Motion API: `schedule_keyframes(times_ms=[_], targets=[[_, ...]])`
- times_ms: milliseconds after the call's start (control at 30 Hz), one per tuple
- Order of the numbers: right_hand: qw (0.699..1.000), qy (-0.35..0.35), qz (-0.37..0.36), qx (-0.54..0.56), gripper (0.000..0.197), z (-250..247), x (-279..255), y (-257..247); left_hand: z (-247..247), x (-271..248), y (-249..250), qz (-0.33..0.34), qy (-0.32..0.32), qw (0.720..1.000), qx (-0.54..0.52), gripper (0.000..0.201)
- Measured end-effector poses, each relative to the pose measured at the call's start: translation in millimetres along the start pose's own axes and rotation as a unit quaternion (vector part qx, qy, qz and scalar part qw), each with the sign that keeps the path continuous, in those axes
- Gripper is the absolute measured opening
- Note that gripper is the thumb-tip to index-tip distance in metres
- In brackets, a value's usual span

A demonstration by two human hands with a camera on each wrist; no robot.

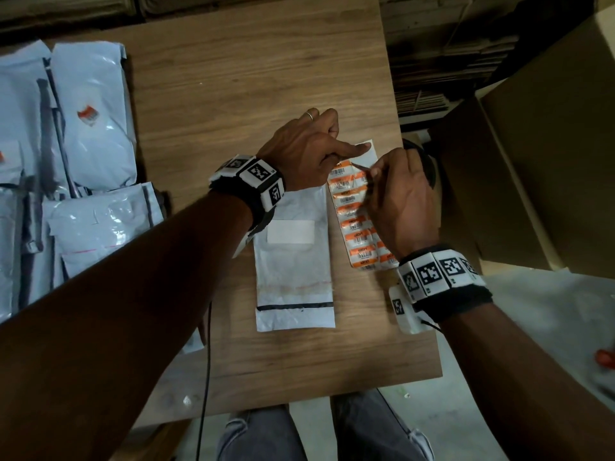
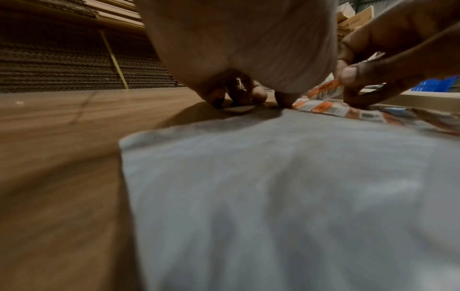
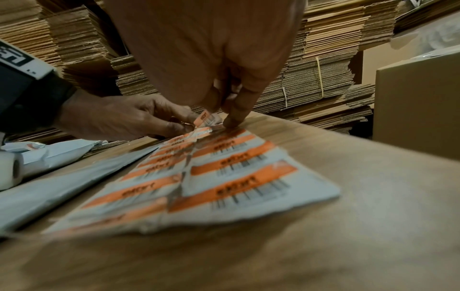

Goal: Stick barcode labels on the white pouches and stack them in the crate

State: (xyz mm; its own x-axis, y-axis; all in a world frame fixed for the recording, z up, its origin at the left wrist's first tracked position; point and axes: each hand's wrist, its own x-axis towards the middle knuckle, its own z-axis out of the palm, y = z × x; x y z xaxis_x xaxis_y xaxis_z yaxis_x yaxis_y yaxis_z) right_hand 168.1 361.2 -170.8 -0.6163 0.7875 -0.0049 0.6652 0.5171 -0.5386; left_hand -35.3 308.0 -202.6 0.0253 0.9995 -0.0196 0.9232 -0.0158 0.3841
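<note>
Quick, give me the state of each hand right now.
Left hand: index finger straight, pressing down the label sheet, gripping nothing.
Right hand: pinching one barcode label, peeling it off that sheet.

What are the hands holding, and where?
The right hand pinches one barcode label by its peeled end. The left hand only presses the label sheet down.

The worktop [image 1: 266, 78] looks like wood-grain laminate, smooth with a low sheen. The white pouch [image 1: 294, 271] is thin plastic film, slightly glossy and wrinkly, same as the pile of pouches [image 1: 66, 144] at the left. The label sheet [image 3: 224, 177] is paper, matt white with orange bands. Stacked cardboard [image 3: 323, 78] behind shows rough corrugated edges; the box [image 1: 549, 144] is plain matt brown.
</note>
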Motion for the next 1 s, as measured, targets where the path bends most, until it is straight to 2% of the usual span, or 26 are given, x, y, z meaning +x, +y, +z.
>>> schedule_keyframes(times_ms=[267,467,667,800,900,1000], targets=[[1.0,0.007,-0.009,0.022,0.018,-6,0,-1,0,-1,1,0.013,0.009,1.0,-0.002,0.048],[1.0,0.024,0.0,0.014,0.011,-5,2,1,-5,-1,1,0.011,-0.001,0.999,-0.031,0.046],[0.999,0.026,0.014,0.021,0.013,-4,2,6,-13,0,3,-0.038,0.002,0.993,-0.115,0.04],[0.996,0.02,0.034,0.082,0.012,-6,5,12,-29,-6,5,-0.089,0.098,0.973,-0.189,0.032],[0.993,0.054,0.04,0.096,0.011,-11,5,10,-38,-26,13,-0.182,0.186,0.932,-0.254,0.022],[0.989,0.076,0.041,0.119,0.014,-15,1,3,-39,-64,22,-0.247,0.238,0.896,-0.282,0.016]])
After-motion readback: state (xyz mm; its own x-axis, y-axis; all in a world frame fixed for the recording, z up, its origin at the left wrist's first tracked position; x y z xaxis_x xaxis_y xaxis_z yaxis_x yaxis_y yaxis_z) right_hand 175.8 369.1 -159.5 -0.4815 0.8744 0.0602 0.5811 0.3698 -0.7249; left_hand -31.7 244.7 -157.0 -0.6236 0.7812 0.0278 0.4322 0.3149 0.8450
